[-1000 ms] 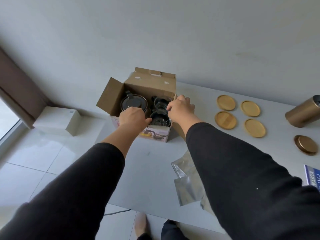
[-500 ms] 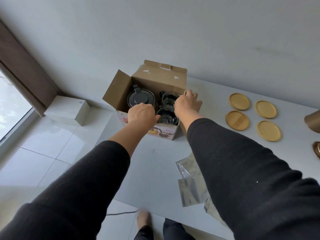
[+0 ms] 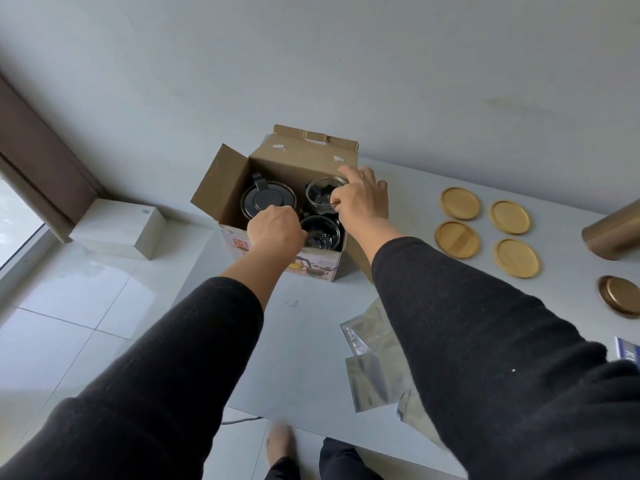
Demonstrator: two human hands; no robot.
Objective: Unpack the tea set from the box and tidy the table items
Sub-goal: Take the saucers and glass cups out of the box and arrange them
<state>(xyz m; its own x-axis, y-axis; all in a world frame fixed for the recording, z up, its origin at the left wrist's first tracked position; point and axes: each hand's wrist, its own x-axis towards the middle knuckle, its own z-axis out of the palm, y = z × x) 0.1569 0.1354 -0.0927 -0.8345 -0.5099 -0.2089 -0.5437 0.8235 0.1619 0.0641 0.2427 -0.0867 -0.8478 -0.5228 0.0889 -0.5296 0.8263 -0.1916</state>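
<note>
An open cardboard box (image 3: pixel 304 157) stands at the table's far left corner. Inside it are a glass teapot with a black lid (image 3: pixel 268 200) on the left and two glass cups on the right. My left hand (image 3: pixel 275 230) curls over the box's near wall and holds it. With thumb and fingers my right hand (image 3: pixel 363 199) pinches the far glass cup (image 3: pixel 322 195) at its right side, its index finger stretched out over the rim. Between my two hands, the near glass cup (image 3: pixel 318 233) sits low in the box.
Several round wooden coasters (image 3: pixel 459 202) lie to the right of the box. A gold tin (image 3: pixel 613 233) lies at the far right, its lid (image 3: pixel 620 299) in front of it. Foil pouches (image 3: pixel 374 358) lie near me. A white box (image 3: pixel 117 226) sits on the floor.
My right hand left the box's right edge, reached in and took hold of the far glass cup. My left hand stayed on the box's near wall.
</note>
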